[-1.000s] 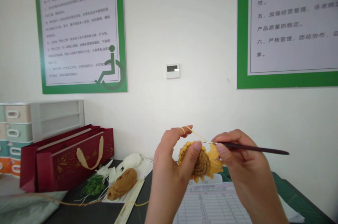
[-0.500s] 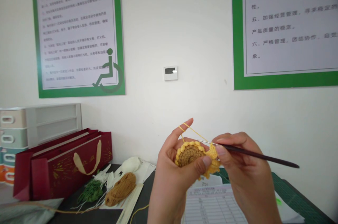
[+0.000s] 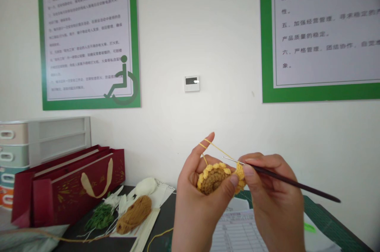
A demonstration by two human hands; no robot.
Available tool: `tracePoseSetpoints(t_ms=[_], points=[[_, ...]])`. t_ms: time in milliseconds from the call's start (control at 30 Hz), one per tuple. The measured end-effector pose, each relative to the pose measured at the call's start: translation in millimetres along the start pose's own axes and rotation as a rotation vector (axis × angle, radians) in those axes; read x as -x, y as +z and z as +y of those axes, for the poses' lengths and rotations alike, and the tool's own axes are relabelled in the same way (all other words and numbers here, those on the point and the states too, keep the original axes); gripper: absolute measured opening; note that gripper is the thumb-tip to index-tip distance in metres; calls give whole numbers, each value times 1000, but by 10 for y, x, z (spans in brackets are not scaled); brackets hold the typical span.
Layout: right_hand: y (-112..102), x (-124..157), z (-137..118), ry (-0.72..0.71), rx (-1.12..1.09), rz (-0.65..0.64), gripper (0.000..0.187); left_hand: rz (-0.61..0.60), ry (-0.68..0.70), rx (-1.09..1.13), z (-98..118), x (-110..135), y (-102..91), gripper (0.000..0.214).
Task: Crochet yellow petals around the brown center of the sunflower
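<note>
Pinching the crochet flower (image 3: 214, 177) mid-air over the table (image 3: 164, 214), left hand (image 3: 202, 198) tensions the yarn (image 3: 219, 150) while right hand (image 3: 271, 200) clamps the hook (image 3: 292, 183) at its edge, and any slack could let that hook slip out.

Soft, even light fills the room. The plain white wall (image 3: 208, 26) is bright, almost washed out, with no hard shadows on it. The left hand (image 3: 202, 196) and right hand (image 3: 273, 200) are evenly lit, and the round yellow-and-brown crocheted flower (image 3: 215, 176) and thin dark crochet hook (image 3: 297, 182) they hold look sharp. Print on the green-bordered white posters (image 3: 89, 38) is soft and smeared. The black desk (image 3: 118, 244) reads dim. A dark smudge clips the top right corner.
</note>
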State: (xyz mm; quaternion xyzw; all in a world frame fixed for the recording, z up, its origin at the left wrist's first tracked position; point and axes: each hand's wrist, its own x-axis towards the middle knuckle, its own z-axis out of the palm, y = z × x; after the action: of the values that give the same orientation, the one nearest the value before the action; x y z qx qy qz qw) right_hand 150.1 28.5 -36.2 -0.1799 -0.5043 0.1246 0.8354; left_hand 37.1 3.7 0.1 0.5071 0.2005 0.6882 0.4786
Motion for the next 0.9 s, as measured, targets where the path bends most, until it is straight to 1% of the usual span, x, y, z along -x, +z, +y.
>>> tracePoseSetpoints(t_ms=[133,267,400,533,700,800,900], points=[[-5,18,5,19,-21,23,8,-9,44,-21,-9,20,13,77],[-4,29,15,28,-24,47,8,24,61,-48,-7,33,15,73],[10,36,29,45,-42,57,8,65,38,-59,-16,50,30,76],[4,46,42,33,-36,69,9,79,24,-59,-36,55,46,83],[-9,51,36,5,1,70,8,71,-71,49,-15,40,81,88],[-12,44,41,-4,-7,32,8,96,-93,101,3,36,93,87],[-18,38,68,21,-93,-51,7,105,-69,101,15,41,79,87]])
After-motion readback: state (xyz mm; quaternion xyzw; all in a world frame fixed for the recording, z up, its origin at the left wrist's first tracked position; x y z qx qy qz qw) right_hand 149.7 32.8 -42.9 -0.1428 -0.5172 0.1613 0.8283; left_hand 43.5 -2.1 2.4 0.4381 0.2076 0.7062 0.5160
